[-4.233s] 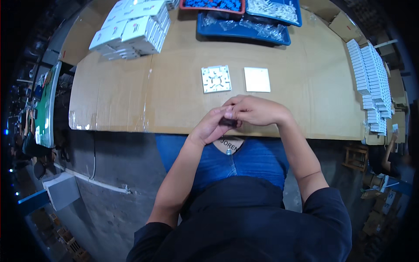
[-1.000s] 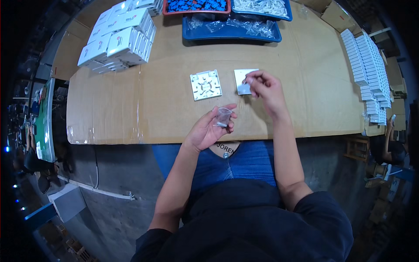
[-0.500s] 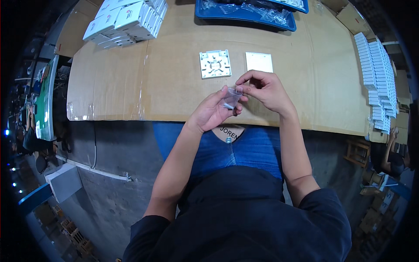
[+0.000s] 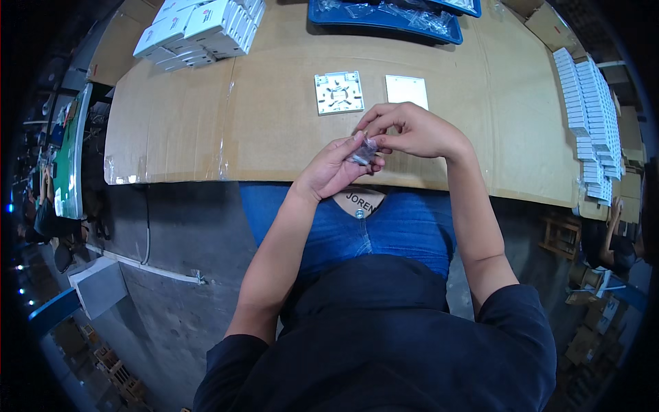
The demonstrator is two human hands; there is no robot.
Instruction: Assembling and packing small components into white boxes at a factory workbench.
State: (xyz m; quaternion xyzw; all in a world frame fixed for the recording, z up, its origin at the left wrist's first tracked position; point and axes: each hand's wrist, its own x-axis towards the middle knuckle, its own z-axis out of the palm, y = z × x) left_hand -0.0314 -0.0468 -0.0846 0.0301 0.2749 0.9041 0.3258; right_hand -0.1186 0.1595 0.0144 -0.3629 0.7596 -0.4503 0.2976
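Head view showed both bare hands meeting over the near edge of a table covered in brown cardboard. The left hand, palm up, grasped a small, clear plastic bag with a pale piece inside, thumb on the near left and fingers curled beneath; that hold seemed meant to support the limp film. The right hand was bent over the bag's upper end, thumb and fingertips drawn together there; whether they pinched the film or something small could not be told.

Just beyond the hands lay a square white plastic base with a slotted interior, its inside facing up and so easy to get at. Right of it, apart, lay a plain, flat white square plate, partly hidden by the right hand. At the far side, a blue plastic tray held clear bags, probably kept within reach yet off the near working space.
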